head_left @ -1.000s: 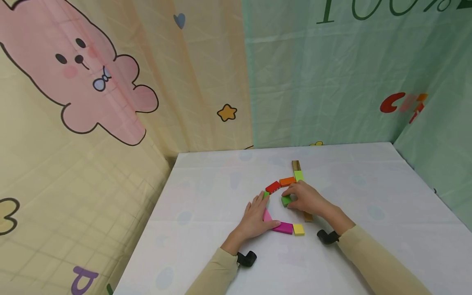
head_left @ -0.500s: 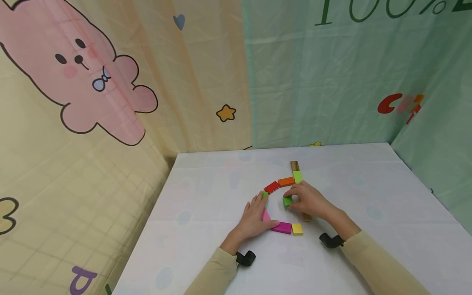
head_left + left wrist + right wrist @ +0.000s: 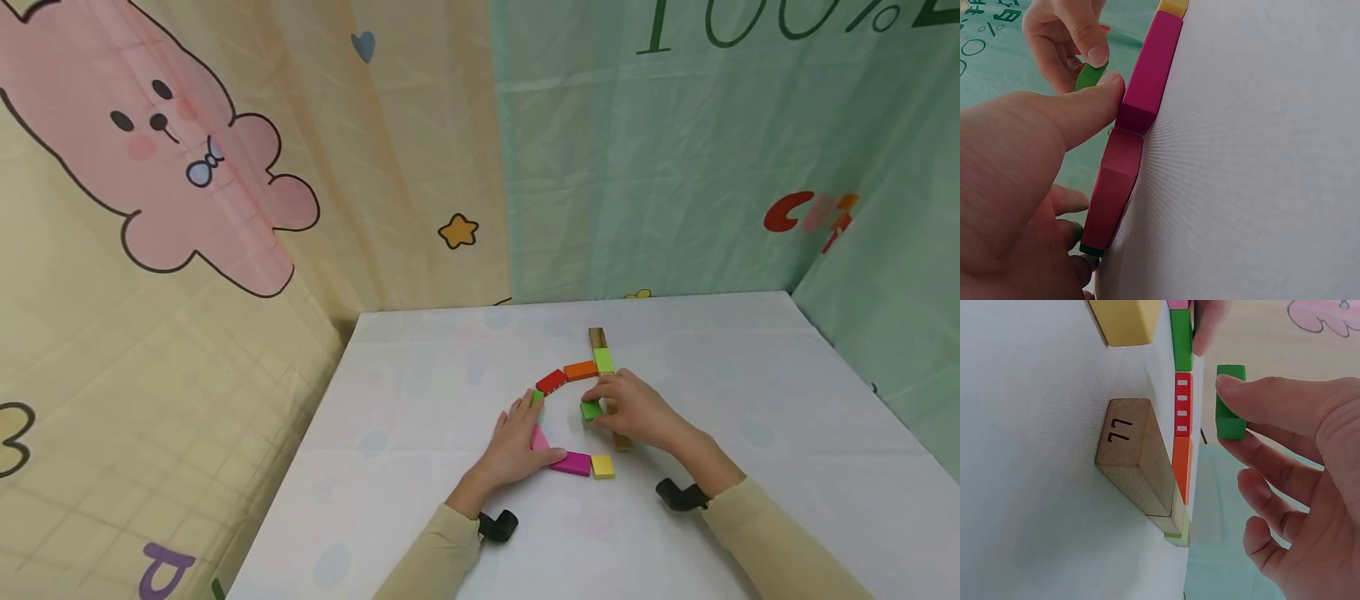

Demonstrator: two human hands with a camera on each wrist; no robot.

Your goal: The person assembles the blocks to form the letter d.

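Observation:
My right hand [image 3: 637,410] pinches a small green block [image 3: 591,411] between thumb and fingertips, inside a curved outline of coloured blocks. In the right wrist view this green block [image 3: 1230,428] is lifted off the white table. My left hand [image 3: 512,447] lies along the outline's left side, fingers extended, thumb at the magenta block [image 3: 572,463]. Under and beside it are a pink block [image 3: 538,439] and another green block [image 3: 537,397]. In the left wrist view the thumb touches the magenta block [image 3: 1154,65].
A red block [image 3: 551,382], an orange block [image 3: 581,371] and a light green block [image 3: 603,360] continue the outline. A yellow block [image 3: 603,467] ends its near side. Wooden pieces [image 3: 597,337] run along the right, partly behind my right hand. Printed curtains surround the table [image 3: 420,367].
My right hand has shifted slightly right with the green block, which has turned a little. The left hand stays in place on the blocks.

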